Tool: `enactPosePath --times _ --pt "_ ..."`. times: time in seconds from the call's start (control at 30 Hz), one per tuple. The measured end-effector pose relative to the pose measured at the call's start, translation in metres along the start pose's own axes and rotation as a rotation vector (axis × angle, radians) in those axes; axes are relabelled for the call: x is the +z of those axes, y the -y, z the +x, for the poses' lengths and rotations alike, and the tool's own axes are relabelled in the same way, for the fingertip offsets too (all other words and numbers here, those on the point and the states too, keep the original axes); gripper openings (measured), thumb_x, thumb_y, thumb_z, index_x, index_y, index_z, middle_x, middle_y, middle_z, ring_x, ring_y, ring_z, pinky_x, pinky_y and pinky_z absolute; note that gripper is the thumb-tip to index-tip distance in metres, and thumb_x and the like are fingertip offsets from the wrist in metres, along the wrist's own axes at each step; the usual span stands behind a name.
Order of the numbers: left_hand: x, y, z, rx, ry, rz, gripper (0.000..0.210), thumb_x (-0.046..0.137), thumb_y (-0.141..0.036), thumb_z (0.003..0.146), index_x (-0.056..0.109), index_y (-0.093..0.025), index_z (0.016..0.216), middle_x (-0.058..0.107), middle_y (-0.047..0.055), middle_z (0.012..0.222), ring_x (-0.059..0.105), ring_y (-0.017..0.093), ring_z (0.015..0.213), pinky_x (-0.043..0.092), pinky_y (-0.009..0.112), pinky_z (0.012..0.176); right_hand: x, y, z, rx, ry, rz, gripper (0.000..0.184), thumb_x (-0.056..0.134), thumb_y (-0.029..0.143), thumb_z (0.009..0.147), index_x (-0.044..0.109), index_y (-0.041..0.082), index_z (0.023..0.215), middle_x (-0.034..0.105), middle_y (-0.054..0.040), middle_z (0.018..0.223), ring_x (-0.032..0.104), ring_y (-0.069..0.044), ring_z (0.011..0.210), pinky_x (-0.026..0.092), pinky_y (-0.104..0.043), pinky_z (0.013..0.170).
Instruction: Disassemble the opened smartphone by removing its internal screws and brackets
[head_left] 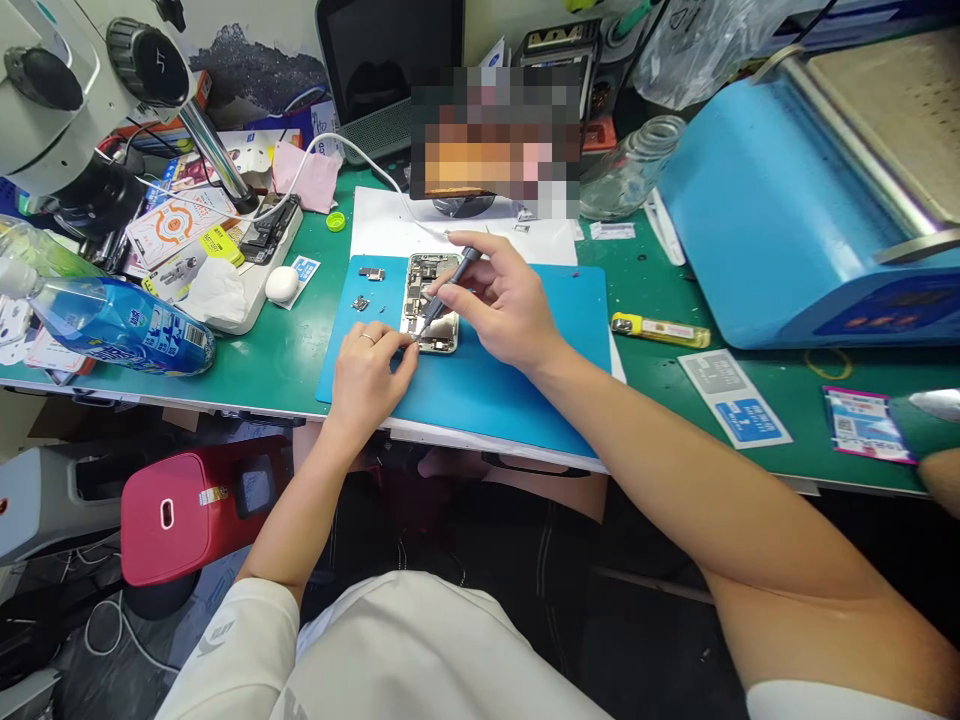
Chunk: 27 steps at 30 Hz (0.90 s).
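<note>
An opened smartphone point(412, 290) with its inner boards bare lies on a blue mat point(525, 400). Bent fingers of my left hand point(371, 372) pinch together at its lower left edge, pressed against the frame. Held at a slant in my right hand point(514, 305) is a grey screwdriver point(452, 285), its tip down in the lower part of the phone. Left of the phone, a small flat part point(372, 273) and a small dark part point(361, 303) rest on the mat, with tiny bits beside them. What the screwdriver tip touches is too small to tell.
A blurred screen point(495, 150) stands behind white paper. To the left are a microscope point(97, 110), a blue bottle point(127, 325) and a white case point(282, 286). A yellow cutter point(660, 330) and a large blue machine point(780, 200) are on the right, near a glass jar point(626, 175).
</note>
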<state>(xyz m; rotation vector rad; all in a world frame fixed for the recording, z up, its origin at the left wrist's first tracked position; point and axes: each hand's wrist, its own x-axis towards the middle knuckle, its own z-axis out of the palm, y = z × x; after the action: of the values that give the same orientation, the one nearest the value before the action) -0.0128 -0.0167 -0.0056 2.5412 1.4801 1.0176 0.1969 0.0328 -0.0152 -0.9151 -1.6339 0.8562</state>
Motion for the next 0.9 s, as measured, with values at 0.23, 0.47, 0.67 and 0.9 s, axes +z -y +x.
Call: enactPosePath --times 0.23,0.47,0.67,0.9 --pt "-0.0005 -0.0011 -0.0001 -0.016 0.018 -0.004 0.015 0.066 -0.026 0.106 0.075 -0.021 0.094 0.075 0.006 0.094 0.061 0.023 0.088 0.048 0.036 0.081 0.0008 0.0036 0.0001 0.008 -0.012 -0.001 0.058 0.067 0.059 0.099 0.050 0.036 0.149 0.078 -0.0029 0.109 0.078 -0.028 0.101 0.070 -0.052 0.092" --pt "-0.0006 -0.0013 0.0000 -0.019 0.027 0.008 0.016 0.065 -0.028 0.106 0.076 -0.022 0.096 0.075 0.006 0.095 0.062 0.023 0.089 0.048 0.036 0.082 0.0001 0.0021 -0.0001 0.023 0.002 -0.021 0.062 0.065 0.063 0.098 0.047 0.036 0.152 0.077 -0.0041 0.119 0.077 -0.029 0.106 0.069 -0.053 0.094" --pt "-0.0011 -0.0013 -0.0008 -0.026 0.026 -0.016 0.014 0.067 -0.030 0.105 0.077 -0.021 0.102 0.075 0.008 0.099 0.063 0.025 0.093 0.051 0.037 0.085 -0.0005 0.0022 0.0004 0.028 -0.012 0.004 0.062 0.068 0.064 0.097 0.049 0.038 0.150 0.077 -0.0048 0.118 0.078 -0.029 0.106 0.070 -0.051 0.091" --pt "-0.0004 -0.0001 -0.0011 -0.020 0.031 -0.010 0.013 0.069 -0.030 0.105 0.078 -0.021 0.104 0.075 0.007 0.100 0.063 0.024 0.094 0.052 0.037 0.086 -0.0006 0.0044 0.0005 0.035 -0.020 -0.001 0.061 0.067 0.063 0.097 0.050 0.038 0.150 0.077 -0.0051 0.119 0.078 -0.029 0.109 0.070 -0.052 0.093"
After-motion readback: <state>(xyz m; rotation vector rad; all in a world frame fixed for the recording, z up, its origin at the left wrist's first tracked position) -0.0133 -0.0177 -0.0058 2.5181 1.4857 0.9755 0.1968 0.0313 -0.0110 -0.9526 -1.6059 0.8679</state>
